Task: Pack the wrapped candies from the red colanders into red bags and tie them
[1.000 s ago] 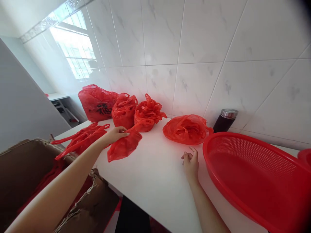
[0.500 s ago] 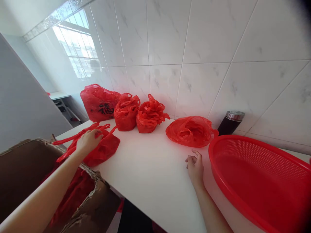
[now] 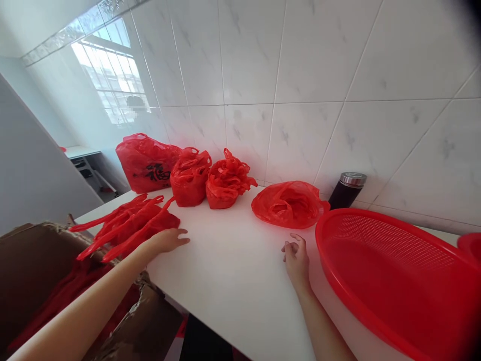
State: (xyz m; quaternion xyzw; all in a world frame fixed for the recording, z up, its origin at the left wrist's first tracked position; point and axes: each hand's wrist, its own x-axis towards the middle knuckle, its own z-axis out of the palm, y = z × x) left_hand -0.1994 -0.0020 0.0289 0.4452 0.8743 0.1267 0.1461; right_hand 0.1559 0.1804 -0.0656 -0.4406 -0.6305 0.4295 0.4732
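Observation:
A limp red plastic bag (image 3: pixel 130 224) lies at the table's left edge, its long handles hanging toward the cardboard box. Just right of it, my left hand (image 3: pixel 171 240) is over the white table (image 3: pixel 233 271) with fingers apart and nothing in them. My right hand (image 3: pixel 296 258) is above the table between an opened red bag (image 3: pixel 289 205) and a large red basket (image 3: pixel 394 271); its fingers are loosely curled but apart, holding nothing.
Along the tiled wall stand a large red bag with black lettering (image 3: pixel 145 163) and two bunched red bags (image 3: pixel 191 178) (image 3: pixel 227 183). A dark flask (image 3: pixel 346 190) is behind the basket. At the lower left, a cardboard box (image 3: pixel 154 316) contains red material.
My left hand has let go of the limp red bag and moved right, over the table. The view has shifted slightly to the right. My right hand keeps nearly the same pose.

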